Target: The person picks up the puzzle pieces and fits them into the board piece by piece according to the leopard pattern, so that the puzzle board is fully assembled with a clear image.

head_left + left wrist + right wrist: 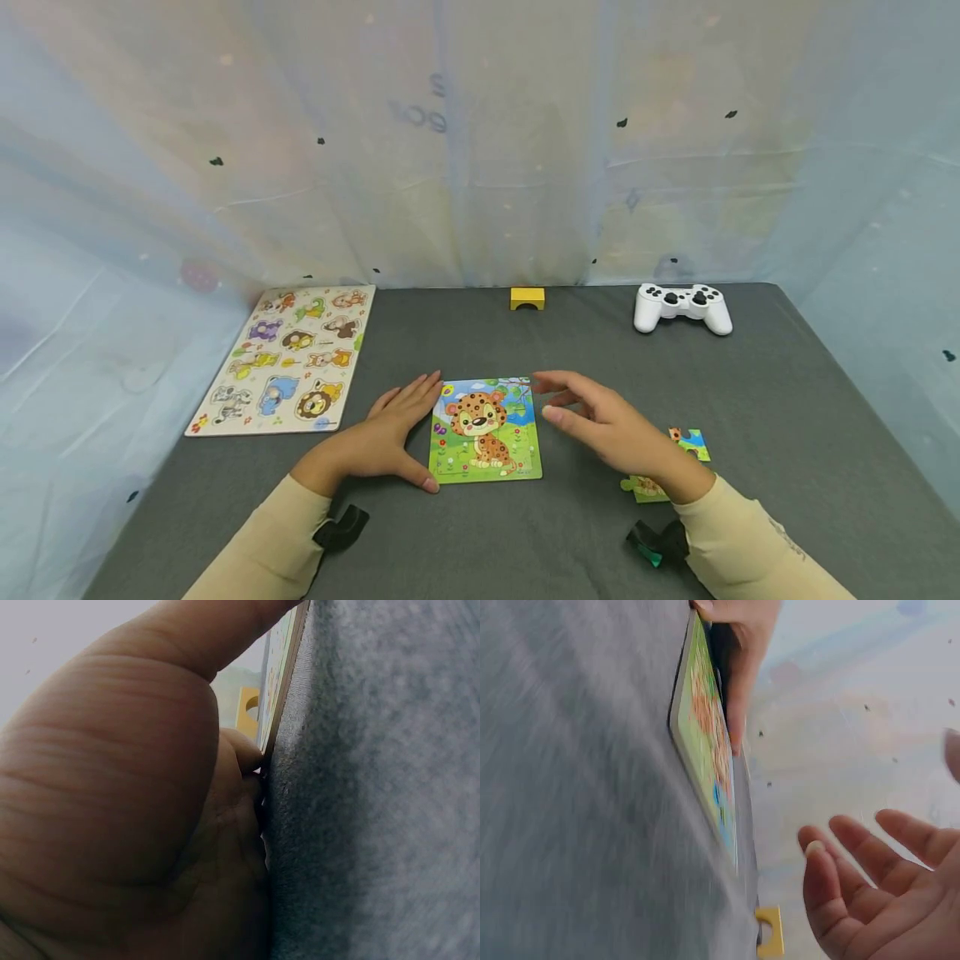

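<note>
A square leopard jigsaw puzzle point(487, 433) lies flat in the middle of the dark grey table, its picture a spotted cub on green grass under blue sky. My left hand point(386, 433) rests along its left side, fingers stretched out to the top corner and thumb at the bottom corner. Just off the right edge, my right hand point(611, 425) hovers with loosely bent fingers and nothing between them. The right wrist view shows that hand point(900, 900) raised apart from the board. Two loose jigsaw pieces, one blue and green point(697, 442), one mostly green point(648, 490), lie by the right forearm, which partly hides them.
A wooden board with animal pictures point(251, 387) lies at the back left. Near the table's far edge stand a yellow arch block point(527, 296) and, to its right, a white game controller point(681, 307). Pale sheeting point(525, 208) encloses the back and sides.
</note>
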Tool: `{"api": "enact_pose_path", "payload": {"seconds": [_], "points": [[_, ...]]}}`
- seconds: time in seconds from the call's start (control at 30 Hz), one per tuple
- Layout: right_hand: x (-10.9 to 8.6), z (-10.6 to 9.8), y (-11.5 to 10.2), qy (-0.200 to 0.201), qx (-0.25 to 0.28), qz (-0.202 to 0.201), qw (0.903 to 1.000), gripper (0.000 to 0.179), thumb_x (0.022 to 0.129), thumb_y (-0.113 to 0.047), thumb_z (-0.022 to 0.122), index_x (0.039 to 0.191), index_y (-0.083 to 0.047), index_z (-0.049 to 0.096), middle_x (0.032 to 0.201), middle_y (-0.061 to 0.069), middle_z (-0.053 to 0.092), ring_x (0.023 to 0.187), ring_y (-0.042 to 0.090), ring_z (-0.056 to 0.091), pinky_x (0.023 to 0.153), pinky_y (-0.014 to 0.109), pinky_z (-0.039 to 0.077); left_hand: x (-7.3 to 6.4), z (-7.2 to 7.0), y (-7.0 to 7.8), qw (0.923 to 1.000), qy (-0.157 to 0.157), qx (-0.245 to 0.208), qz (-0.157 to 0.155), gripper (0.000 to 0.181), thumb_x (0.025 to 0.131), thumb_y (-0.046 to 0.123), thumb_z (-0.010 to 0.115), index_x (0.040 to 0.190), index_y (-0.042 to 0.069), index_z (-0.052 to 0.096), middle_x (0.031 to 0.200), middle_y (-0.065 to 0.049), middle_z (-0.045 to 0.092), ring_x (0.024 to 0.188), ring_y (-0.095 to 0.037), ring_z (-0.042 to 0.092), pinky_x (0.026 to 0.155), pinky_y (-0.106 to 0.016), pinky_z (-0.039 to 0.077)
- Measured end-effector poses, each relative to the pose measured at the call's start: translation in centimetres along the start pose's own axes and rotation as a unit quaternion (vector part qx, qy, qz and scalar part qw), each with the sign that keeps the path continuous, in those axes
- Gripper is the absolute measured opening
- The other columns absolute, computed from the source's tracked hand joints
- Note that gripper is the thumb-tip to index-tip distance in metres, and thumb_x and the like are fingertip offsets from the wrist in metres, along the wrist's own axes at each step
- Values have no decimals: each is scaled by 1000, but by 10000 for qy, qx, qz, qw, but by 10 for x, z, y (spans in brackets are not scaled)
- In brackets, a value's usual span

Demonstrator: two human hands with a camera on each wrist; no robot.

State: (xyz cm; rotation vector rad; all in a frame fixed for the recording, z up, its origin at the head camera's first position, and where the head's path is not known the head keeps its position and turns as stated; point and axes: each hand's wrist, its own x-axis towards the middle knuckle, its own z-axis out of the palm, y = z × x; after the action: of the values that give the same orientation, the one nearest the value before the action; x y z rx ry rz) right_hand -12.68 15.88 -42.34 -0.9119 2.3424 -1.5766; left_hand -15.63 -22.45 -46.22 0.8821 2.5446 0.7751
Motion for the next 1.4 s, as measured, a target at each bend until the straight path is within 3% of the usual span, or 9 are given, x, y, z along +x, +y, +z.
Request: {"api": "enact_pose_path", "payload": {"seconds": [0.27, 0.47, 0.7, 0.87, 1.03, 1.2, 1.3, 1.4], "points": [[-28, -39, 13, 211, 452, -86, 9987, 44, 121, -15, 35, 161, -8, 50, 149, 20, 60, 129, 45, 63, 97, 43, 55, 0, -2, 2, 10000, 14, 20, -10, 145, 73, 70, 93, 176, 11, 11, 182, -5, -2, 166, -26, -5, 126, -61, -3], [-51, -68, 23, 210, 929, -329, 9949, 55, 122, -25, 18, 165, 0, 42, 152, 21, 57, 131, 37, 61, 100, 40, 52, 0, -1, 0, 10000, 48, 23, 4, 145, 73, 71, 93, 176, 11, 11, 182, -5, -2, 166, -26, -5, 126, -61, -3], [-81, -100, 49, 255, 1260, -611, 9898, 60, 120, -25, 10, 166, 8, 29, 155, 25, 53, 134, 34, 59, 103, 38, 50, 0, -1, 1, 10000, 31, -36, 2, 145, 73, 70, 93, 176, 10, 11, 182, -6, -2, 166, -27, -5, 126, -62, -3], [-95, -117, 66, 459, 1316, -524, 9889, 61, 119, -26, 9, 167, 7, 28, 154, 22, 55, 134, 32, 60, 103, 37, 50, -1, 0, 1, 10000, 15, -84, -6, 144, 74, 69, 93, 176, 10, 11, 182, -6, -2, 166, -27, -5, 125, -62, -4], [-101, -124, 77, 558, 1040, -151, 9929, 55, 119, -16, 18, 169, -1, 34, 154, 15, 58, 134, 24, 60, 104, 30, 48, -1, 0, 0, 10000, 1, -68, -4, 144, 74, 69, 93, 176, 10, 11, 182, -6, -3, 166, -26, -6, 126, -62, -4], [-105, -124, 81, 391, -39, 334, 9987, 53, 113, -2, 50, 165, -1, 42, 157, 17, 55, 140, 12, 54, 105, 20, 44, 0, 0, 0, 10000, -6, -33, -15, 145, 73, 70, 93, 176, 10, 11, 182, -5, -3, 165, -26, -6, 126, -61, -4], [-108, -124, 80, 156, -760, 580, 9953, 62, 104, -7, 73, 162, -6, 50, 159, 16, 52, 142, 2, 47, 105, 16, 40, 0, 1, 0, 10000, 2, -24, -11, 145, 74, 70, 93, 176, 10, 11, 182, -5, -2, 166, -26, -6, 126, -62, -4], [-111, -125, 78, -15, -1429, 710, 9872, 63, 97, -17, 86, 154, -14, 60, 160, 11, 49, 143, -5, 39, 104, 13, 34, 0, 0, 0, 10000, -14, -7, -7, 145, 74, 70, 93, 176, 10, 10, 182, -5, -3, 165, -26, -6, 126, -61, -4]]}}
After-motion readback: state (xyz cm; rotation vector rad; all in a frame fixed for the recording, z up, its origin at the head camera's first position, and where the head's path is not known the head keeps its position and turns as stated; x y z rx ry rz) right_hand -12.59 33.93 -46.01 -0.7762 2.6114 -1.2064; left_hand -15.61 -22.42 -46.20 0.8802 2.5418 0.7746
